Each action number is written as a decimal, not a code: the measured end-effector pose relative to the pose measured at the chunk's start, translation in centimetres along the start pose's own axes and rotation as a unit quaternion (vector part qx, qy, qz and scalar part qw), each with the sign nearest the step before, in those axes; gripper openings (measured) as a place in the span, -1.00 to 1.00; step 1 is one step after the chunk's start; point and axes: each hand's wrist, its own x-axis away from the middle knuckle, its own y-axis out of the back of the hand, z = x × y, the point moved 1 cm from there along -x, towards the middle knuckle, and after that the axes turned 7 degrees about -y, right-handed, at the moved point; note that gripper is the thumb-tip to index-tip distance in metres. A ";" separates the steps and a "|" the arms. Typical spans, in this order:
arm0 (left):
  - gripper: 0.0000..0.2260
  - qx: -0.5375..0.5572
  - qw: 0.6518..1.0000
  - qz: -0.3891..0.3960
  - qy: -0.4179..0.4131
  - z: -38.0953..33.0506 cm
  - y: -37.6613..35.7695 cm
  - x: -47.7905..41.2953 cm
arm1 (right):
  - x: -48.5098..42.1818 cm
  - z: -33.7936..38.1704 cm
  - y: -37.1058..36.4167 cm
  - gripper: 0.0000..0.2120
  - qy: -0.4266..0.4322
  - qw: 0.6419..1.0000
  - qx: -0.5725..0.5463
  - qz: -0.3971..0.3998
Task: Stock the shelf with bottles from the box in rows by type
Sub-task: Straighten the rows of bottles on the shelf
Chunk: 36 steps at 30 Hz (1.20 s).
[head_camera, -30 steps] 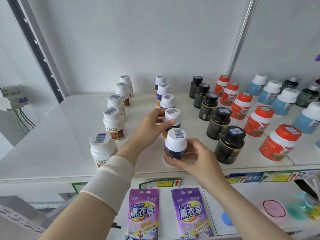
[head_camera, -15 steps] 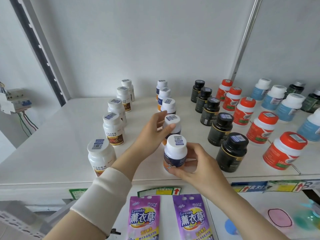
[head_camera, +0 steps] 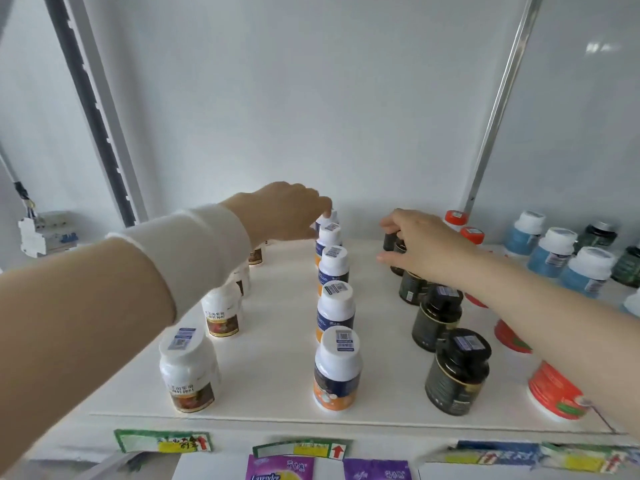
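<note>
Touching cap of upright rearmost white-capped bottle [head_camera: 329,216] with left hand [head_camera: 284,212] fingertips; grip unclear. Curling right hand [head_camera: 429,247] over upright rear black bottle [head_camera: 389,241].

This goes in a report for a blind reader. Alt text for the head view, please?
Two hands reach to the back of a white shelf of bottles in rows by type: the left hand at the rearmost blue-and-orange bottle, the right hand over the rear black bottles. White bottles stand left, red bottles and blue bottles right.
</note>
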 end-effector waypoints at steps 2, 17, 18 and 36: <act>-0.59 -0.048 0.998 0.033 0.004 1.3 -1.1 -1.4 | -1.8 0.0 -0.6 -0.43 0.003 0.999 0.044 0.022; -0.49 0.290 0.954 0.072 -0.005 4.3 -7.5 -8.6 | -6.7 -0.5 -6.9 -0.41 -0.043 0.978 -0.104 0.178; -0.48 0.294 0.953 0.077 -0.007 4.3 -7.7 -8.9 | -6.8 -0.6 -7.1 -0.43 -0.045 0.975 -0.124 0.181; -0.63 0.337 0.938 0.081 -0.021 4.1 -8.7 -10.1 | -7.6 -0.6 -7.3 -0.48 -0.019 0.974 -0.131 0.186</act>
